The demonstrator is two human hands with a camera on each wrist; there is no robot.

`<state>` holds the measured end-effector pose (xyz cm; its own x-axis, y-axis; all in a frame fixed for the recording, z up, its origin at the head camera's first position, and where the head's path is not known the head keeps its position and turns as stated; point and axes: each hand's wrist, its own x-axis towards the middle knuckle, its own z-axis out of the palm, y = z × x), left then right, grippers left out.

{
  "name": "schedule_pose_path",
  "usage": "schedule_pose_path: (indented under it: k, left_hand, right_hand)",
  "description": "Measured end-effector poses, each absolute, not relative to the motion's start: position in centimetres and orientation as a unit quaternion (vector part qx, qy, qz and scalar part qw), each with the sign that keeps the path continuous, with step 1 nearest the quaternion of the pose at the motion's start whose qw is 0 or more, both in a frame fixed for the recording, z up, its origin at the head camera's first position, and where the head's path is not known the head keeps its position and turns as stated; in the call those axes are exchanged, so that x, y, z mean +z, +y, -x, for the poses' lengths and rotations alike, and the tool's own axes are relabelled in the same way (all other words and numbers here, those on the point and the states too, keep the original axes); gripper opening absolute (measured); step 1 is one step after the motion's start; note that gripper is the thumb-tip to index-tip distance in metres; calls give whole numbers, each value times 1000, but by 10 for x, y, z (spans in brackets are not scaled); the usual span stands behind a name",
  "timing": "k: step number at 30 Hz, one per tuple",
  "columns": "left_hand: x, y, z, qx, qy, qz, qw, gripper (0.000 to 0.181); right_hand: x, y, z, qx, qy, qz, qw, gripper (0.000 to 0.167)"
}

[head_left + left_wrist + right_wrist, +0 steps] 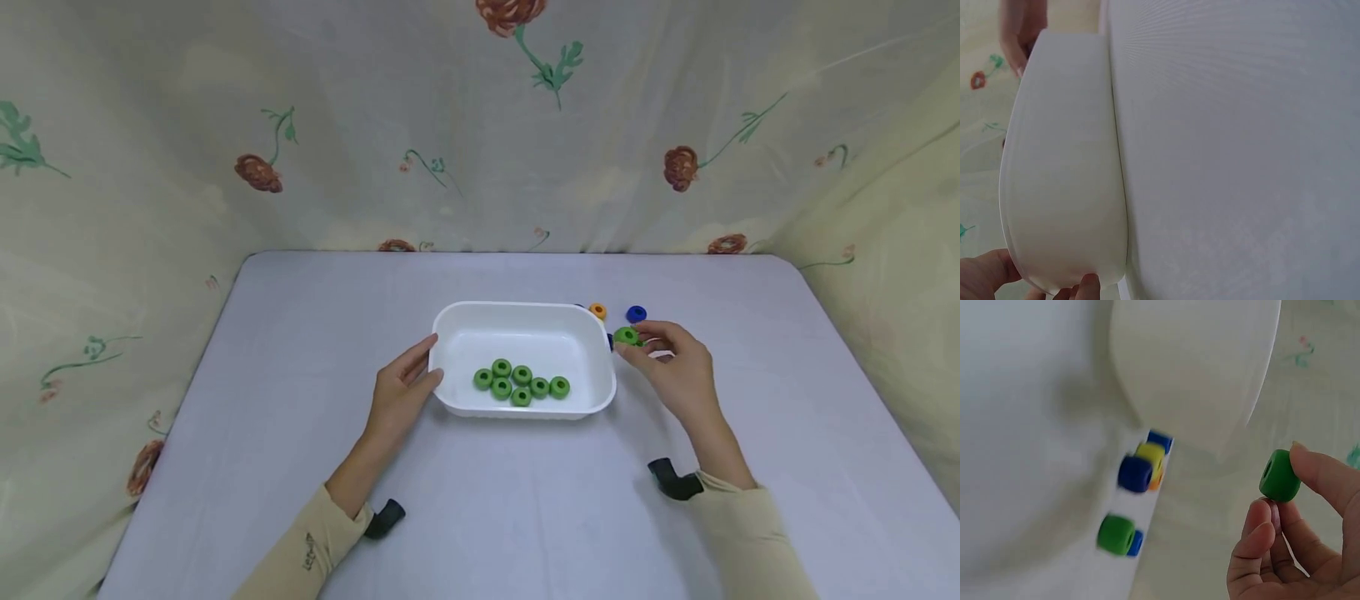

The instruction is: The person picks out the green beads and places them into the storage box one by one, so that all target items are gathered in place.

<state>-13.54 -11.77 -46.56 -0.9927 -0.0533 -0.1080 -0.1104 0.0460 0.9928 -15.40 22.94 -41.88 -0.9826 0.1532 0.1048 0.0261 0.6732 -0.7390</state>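
A white rectangular tub (525,414) with rounded corners sits mid-table, several green beads (522,377) gathered on its floor toward the near side. The left hand (402,387) holds the tub's left end, thumb and fingers at the rim and outer wall; the left wrist view also shows this hand (1088,289) at the wall. Just beyond the tub's right end, the right hand (678,371) pinches a green bead (1280,476) between thumb and fingers, above the table. Its central hole shows.
Loose beads lie by the tub's right end: a blue bead (636,314), an orange bead (597,311), and, in the right wrist view, a yellow bead (1150,453) and another green bead (1115,534). Flowered cloth (480,167) hangs behind the table.
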Motion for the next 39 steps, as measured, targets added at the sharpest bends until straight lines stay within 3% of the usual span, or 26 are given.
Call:
schedule_pose_path:
  k: [9,22,29,39]
  left_hand:
    - [-466,-118,137,689,722,58,25,51]
    - [-466,-119,136,694,718,52,31,51]
    - [-466,-120,137,690,721,53,32,51]
    - [-466,-120,136,685,725,60,31,50]
  right_hand:
    - [-423,188,163,356,-932,-52,54,35]
    - [-430,155,177,286,-952,-84,-67,34]
    - [-433,151,181,284,-951,-99,-76,15]
    - [-433,148,184,272,-953,-106,-79,24]
